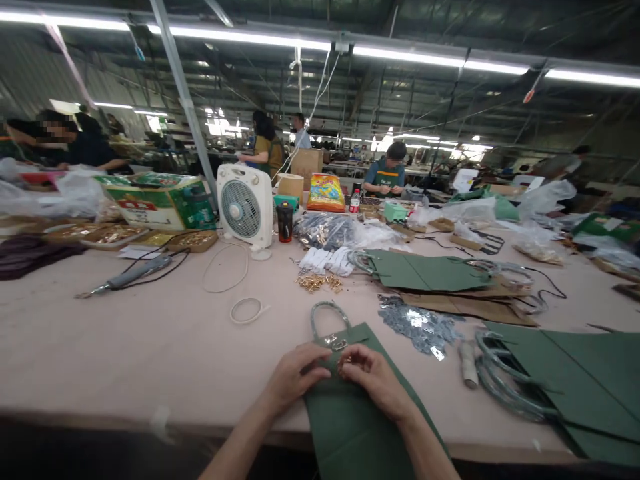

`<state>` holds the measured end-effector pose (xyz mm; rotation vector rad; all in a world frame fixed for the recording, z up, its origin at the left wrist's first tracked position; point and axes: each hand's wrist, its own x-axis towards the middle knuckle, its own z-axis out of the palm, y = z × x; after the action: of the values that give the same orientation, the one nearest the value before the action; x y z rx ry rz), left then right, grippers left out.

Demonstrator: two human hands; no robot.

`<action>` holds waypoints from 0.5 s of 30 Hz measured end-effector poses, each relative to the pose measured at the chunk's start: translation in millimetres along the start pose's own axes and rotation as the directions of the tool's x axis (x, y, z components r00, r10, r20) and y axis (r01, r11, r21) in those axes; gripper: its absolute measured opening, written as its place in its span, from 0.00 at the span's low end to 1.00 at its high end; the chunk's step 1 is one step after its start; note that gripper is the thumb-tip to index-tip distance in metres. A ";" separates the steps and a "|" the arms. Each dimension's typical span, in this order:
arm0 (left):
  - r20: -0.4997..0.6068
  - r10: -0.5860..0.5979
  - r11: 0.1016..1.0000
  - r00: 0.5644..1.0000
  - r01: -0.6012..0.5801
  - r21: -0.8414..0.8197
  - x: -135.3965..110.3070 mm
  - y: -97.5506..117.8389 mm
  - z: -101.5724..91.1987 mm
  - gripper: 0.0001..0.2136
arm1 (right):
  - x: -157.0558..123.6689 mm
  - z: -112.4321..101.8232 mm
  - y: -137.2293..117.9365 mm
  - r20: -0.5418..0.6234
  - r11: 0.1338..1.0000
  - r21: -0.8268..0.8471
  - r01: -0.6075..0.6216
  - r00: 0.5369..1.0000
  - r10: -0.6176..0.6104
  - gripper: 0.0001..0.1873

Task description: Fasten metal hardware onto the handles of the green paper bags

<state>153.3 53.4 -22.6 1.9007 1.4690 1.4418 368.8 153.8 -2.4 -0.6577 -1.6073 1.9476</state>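
Note:
A green handbag piece (360, 427) lies in front of me, its lower part over the table edge. Its looped handle (327, 305) is wrapped in clear film and points away from me. Shiny metal fittings (335, 342) sit near its top edge. On the bag's left side rests my left hand (295, 377), thumb and fingers apart, nothing visible between them. My right hand (374, 379) is above the bag with its fingers curled around small gold-coloured metal pieces, mostly hidden by the fingers.
Loose gold-coloured parts (319, 283) and a pile of small metal plates (420, 323) lie beyond the bag. More green bag pieces (590, 380) are on the right, beside a pale cylinder (469, 365). A fan (245, 205), corded tool (133, 272) and tumbler (285, 223) stand or lie farther off.

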 end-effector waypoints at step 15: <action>0.160 -0.042 0.922 0.986 -0.024 0.387 52.5 14.1 17.1 0.14 | 7.1 -41.3 32.6 -0.499 0.961 0.135 0.243 0.854 -0.146 0.18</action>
<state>172.6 98.0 7.1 2.1742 1.7791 1.0089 388.0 183.5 -42.0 -0.7932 -1.1100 1.5976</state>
